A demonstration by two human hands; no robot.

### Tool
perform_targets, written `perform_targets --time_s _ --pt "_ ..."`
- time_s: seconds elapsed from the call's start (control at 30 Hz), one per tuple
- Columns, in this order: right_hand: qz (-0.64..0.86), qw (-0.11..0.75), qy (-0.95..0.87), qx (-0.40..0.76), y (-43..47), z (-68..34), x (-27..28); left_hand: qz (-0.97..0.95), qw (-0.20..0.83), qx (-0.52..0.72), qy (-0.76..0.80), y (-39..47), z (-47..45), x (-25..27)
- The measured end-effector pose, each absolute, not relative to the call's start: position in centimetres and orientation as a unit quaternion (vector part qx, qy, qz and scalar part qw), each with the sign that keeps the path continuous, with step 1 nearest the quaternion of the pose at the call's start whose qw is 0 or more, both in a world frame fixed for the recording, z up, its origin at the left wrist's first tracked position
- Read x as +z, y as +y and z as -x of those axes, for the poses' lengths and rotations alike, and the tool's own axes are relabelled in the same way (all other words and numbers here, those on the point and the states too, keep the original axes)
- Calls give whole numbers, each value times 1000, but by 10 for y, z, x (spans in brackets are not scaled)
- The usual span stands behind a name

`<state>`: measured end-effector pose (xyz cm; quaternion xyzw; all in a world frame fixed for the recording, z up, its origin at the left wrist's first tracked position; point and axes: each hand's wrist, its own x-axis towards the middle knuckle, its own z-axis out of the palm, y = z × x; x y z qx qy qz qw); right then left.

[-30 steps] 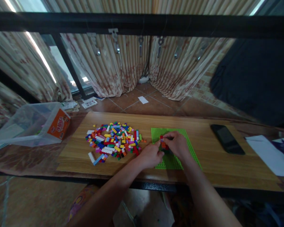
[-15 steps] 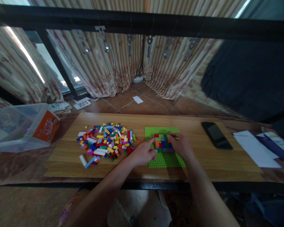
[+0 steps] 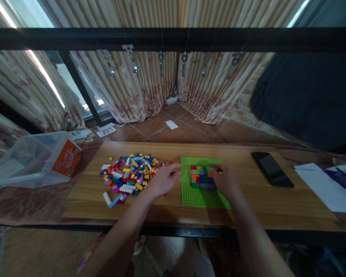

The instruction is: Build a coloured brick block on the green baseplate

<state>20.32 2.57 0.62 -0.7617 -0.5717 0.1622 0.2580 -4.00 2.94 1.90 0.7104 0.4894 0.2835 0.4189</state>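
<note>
Grip, left hand: fingers loosely spread, nothing held, resting at right edge of brick pile, just left of baseplate. Right hand: fingers curled against right side of block, fingertips touching it; whether pinching anything, can't tell. Block multicolored, seated on green baseplate, upper-middle. Baseplate flat on tabletop. Phone well to right, bag w/ orange box far left.
</note>
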Motion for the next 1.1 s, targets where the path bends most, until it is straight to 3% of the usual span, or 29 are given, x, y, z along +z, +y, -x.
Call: perform_targets --time_s 0.1,0.23,0.6,0.77,0.87,0.97,1.1 --pt "755 265 -584 136 26 -201 7 -691 330 314 562 42 76 30" --pt "717 263 -630 140 27 -198 3 -701 224 266 623 47 105 38" --pt "706 201 -669 115 23 -182 4 -831 132 144 521 40 87 24" --pt "704 286 -646 76 15 -172 16 -824 134 128 535 43 90 23" --pt "603 357 -704 120 -4 -144 23 -815 134 130 549 44 89 24" --pt "515 322 -777 166 -27 -106 21 -805 125 136 565 44 88 25" --pt "517 231 -815 124 -40 -72 14 -801 115 128 574 42 87 28"
